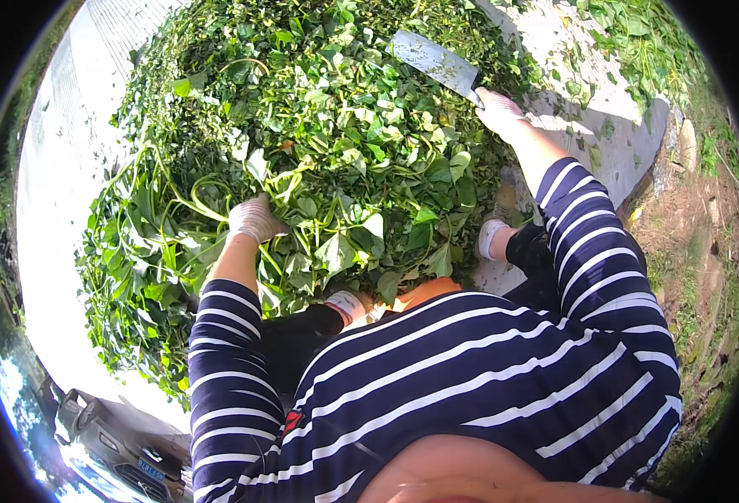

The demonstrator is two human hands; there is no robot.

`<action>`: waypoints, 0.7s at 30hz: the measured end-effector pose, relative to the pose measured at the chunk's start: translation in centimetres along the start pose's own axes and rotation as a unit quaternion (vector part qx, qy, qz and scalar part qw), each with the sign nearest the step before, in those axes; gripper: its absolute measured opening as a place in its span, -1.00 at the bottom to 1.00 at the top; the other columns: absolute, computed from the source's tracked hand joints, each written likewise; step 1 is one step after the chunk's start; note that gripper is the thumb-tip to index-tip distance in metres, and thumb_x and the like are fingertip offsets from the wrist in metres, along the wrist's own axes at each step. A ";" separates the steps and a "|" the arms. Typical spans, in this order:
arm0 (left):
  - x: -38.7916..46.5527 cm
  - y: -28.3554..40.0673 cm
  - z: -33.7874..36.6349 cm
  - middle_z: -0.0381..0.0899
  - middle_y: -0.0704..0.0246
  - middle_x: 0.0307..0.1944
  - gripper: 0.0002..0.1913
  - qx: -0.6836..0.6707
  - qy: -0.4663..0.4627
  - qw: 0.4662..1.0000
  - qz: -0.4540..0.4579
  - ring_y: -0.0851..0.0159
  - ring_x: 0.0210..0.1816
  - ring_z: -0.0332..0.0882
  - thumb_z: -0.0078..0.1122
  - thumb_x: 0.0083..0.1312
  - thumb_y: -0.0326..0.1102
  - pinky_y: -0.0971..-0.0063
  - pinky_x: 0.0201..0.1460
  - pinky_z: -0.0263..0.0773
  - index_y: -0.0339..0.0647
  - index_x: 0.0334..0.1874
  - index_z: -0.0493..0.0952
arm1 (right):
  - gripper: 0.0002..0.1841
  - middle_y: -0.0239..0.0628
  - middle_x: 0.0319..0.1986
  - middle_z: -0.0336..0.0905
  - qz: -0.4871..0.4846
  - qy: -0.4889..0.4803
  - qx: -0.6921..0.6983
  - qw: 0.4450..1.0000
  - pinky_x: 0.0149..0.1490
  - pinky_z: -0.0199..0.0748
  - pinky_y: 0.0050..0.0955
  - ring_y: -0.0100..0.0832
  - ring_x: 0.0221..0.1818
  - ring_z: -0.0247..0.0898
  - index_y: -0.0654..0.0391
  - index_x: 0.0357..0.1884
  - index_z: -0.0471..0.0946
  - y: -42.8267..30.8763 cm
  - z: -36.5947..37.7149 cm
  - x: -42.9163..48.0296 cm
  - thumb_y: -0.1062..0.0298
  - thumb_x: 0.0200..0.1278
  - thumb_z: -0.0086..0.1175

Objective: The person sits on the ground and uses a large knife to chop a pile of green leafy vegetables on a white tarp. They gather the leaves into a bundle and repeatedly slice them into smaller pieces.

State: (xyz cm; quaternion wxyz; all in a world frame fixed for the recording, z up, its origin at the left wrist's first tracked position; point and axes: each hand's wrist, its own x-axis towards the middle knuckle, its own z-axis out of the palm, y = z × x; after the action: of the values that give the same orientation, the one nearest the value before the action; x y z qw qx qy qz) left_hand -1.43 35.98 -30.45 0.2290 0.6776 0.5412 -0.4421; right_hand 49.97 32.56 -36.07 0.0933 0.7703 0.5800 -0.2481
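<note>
My right hand (498, 112), in a pale striped glove, grips the handle of a cleaver (435, 61). Its broad rectangular blade points up and to the left over chopped greens (344, 75). My left hand (256, 219), gloved the same way, is closed around long leafy vines (181, 195); their stems stick out on both sides of the fist. Whole leaves (338, 251) lie just in front of me, merging into the finely cut heap farther off. The fingertips of my left hand are hidden among the stems.
Pale concrete pavement (61, 188) runs along the left. More uncut vines (649, 53) lie at the upper right, beside a strip of bare earth (684, 232). My feet flank an orange object (423, 292) close to my body. A parked car (112, 446) stands at the lower left.
</note>
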 end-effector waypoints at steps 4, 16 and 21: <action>-2.5 0.3 5.8 0.67 0.11 0.13 -0.07 -0.126 -0.028 0.989 -0.068 0.07 0.14 0.65 0.53 -0.10 0.31 0.29 0.25 0.49 -0.20 0.23 0.52 | -0.57 -0.11 0.29 0.38 0.037 0.207 -0.005 0.978 0.30 0.38 0.00 -0.01 0.27 0.40 -0.02 0.23 0.45 -1.9 2.6 -1.1 0.20 0.34 0.10; -0.8 1.2 9.4 0.62 0.09 0.18 -0.08 -0.245 0.043 0.967 -0.047 0.05 0.19 0.60 0.57 -0.09 0.11 0.30 0.30 0.45 -0.19 0.32 0.44 | 0.13 0.09 0.50 -0.11 0.167 -0.098 0.198 0.961 0.50 0.17 0.02 0.20 0.53 -0.11 -0.26 0.59 0.02 -19.9 9.8 -22.2 0.06 -0.03 0.48; -2.9 4.5 7.5 0.68 0.12 0.11 -0.13 -0.304 0.056 0.950 0.038 0.05 0.13 0.65 0.58 -0.11 0.10 0.29 0.25 0.49 -0.16 0.28 0.49 | -0.06 0.11 0.39 0.03 0.323 -0.098 0.420 0.842 0.44 0.26 -0.10 0.19 0.38 0.16 -0.18 0.43 0.22 -27.0 12.3 -19.6 0.35 -0.06 0.45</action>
State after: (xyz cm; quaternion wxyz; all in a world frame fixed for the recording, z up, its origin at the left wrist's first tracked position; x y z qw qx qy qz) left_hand 0.10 27.16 -32.52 0.4101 0.6198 0.6357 -0.2086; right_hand 17.19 19.00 -33.13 -0.1076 0.8512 0.1265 -0.4979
